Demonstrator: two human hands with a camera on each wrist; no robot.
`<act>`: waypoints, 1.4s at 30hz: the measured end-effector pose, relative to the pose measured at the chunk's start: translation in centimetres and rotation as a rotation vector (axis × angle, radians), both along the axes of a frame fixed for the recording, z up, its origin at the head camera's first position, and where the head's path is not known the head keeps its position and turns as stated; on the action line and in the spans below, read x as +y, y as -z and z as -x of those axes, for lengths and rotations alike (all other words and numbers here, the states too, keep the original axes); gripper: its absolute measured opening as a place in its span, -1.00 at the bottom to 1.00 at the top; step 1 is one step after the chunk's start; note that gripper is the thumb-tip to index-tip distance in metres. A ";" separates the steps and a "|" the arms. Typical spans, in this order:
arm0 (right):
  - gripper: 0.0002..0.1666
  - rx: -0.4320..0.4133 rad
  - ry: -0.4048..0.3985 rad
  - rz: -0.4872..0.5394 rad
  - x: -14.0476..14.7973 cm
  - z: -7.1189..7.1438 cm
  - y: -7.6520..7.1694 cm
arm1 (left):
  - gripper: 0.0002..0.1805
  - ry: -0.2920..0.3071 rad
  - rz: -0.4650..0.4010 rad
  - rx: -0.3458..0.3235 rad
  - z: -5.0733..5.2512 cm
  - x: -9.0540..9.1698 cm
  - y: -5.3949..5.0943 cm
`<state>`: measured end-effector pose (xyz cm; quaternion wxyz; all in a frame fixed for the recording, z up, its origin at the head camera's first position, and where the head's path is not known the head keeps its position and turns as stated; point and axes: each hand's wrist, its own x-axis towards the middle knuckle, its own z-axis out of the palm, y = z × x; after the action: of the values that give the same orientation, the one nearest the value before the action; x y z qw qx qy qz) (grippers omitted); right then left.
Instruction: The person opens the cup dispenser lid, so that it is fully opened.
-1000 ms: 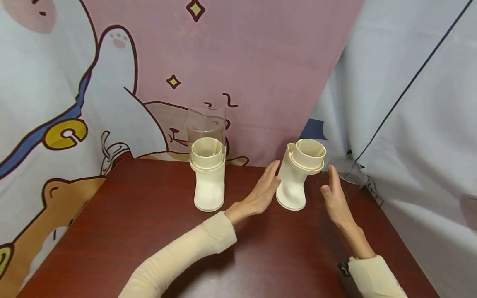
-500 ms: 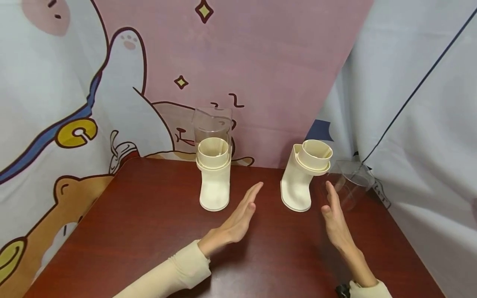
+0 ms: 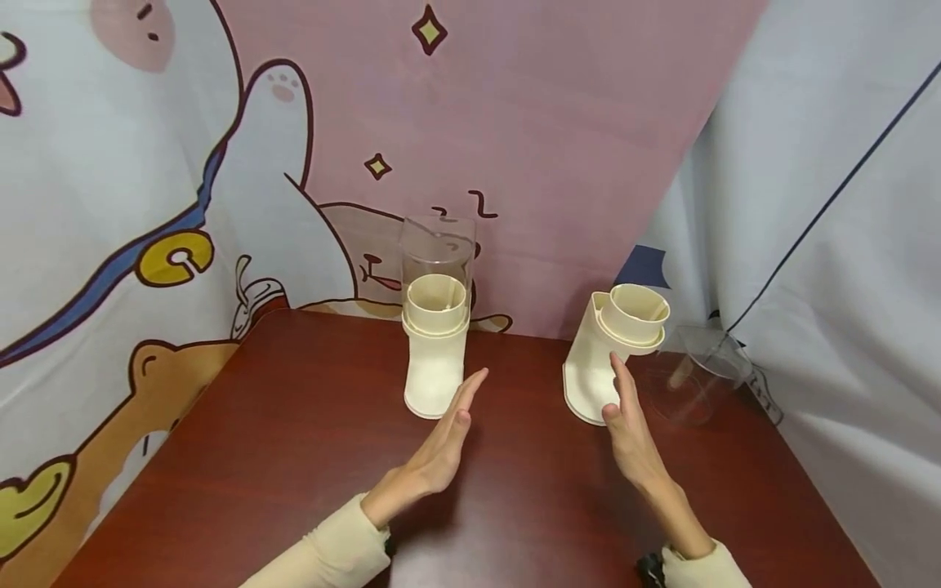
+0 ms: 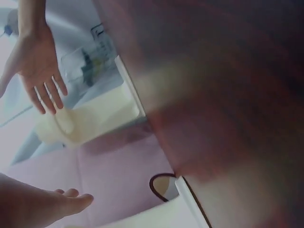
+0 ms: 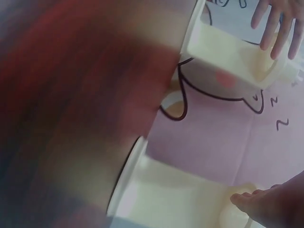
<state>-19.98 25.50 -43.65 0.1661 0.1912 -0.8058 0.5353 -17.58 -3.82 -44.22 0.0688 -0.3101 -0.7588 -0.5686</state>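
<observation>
My left hand [image 3: 434, 457] is held over the table with straight fingers, just in front of the left cream boot-shaped stand [image 3: 435, 376], and holds nothing. Around the round collar of that stand rises a clear plastic container [image 3: 439, 245]. My right hand [image 3: 635, 449], also straight-fingered and holding nothing, overlaps the right cream boot-shaped stand [image 3: 584, 384] in the head view. This second stand is turned slightly and has an uncovered round collar. In the left wrist view, the right hand [image 4: 40, 61] shows its palm. Whether either hand touches a stand I cannot tell.
Right of the second stand, near the table's right edge, is another clear plastic container [image 3: 684, 392]. The dark red table [image 3: 515, 506] stretches in front of both stands. A printed cloth [image 3: 559, 163] hangs behind it.
My left hand has drawn back leftward from beside the right stand. My right hand has come back slightly and across in front of that stand. The head view has shifted somewhat.
</observation>
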 end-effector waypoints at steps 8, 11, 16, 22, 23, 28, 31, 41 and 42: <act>0.09 -0.010 -0.051 0.010 -3.0 1.2 -0.6 | -0.06 -0.072 -0.024 0.071 -0.2 -2.3 -1.4; 0.09 -0.011 -0.076 0.011 -4.1 2.1 -1.2 | -0.02 -0.130 -0.024 0.114 -0.1 -3.2 -1.9; 0.10 -0.036 -0.128 -0.025 -6.0 3.5 -1.6 | 0.00 -0.226 -0.069 0.142 0.5 -4.7 -1.9; 0.15 -0.055 -0.162 -0.035 -8.2 4.8 -2.1 | -0.07 -0.279 -0.107 0.069 1.6 -6.2 -1.7; 0.15 -0.056 -0.165 -0.036 -8.5 4.9 -2.2 | -0.08 -0.285 -0.115 0.056 1.8 -6.4 -1.7; 0.20 -0.072 -0.180 -0.055 -10.1 5.5 -2.4 | -0.13 -0.321 -0.129 0.004 3.0 -7.3 -2.1; 0.22 -0.077 -0.184 -0.070 -11.3 5.8 -2.6 | -0.12 -0.333 -0.127 -0.025 4.2 -7.8 -2.4; 0.31 -0.133 -0.186 0.091 -16.1 6.6 -3.3 | 0.16 -0.326 -0.280 -0.118 9.7 -8.4 -4.2; 0.32 -0.135 -0.184 0.100 -16.6 6.6 -3.3 | 0.19 -0.324 -0.287 -0.129 9.8 -8.3 -4.3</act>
<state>-26.58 8.92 -40.31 0.0712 0.2193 -0.7664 0.5995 -27.34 -12.08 -39.91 0.1542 -0.1341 -0.7128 -0.6710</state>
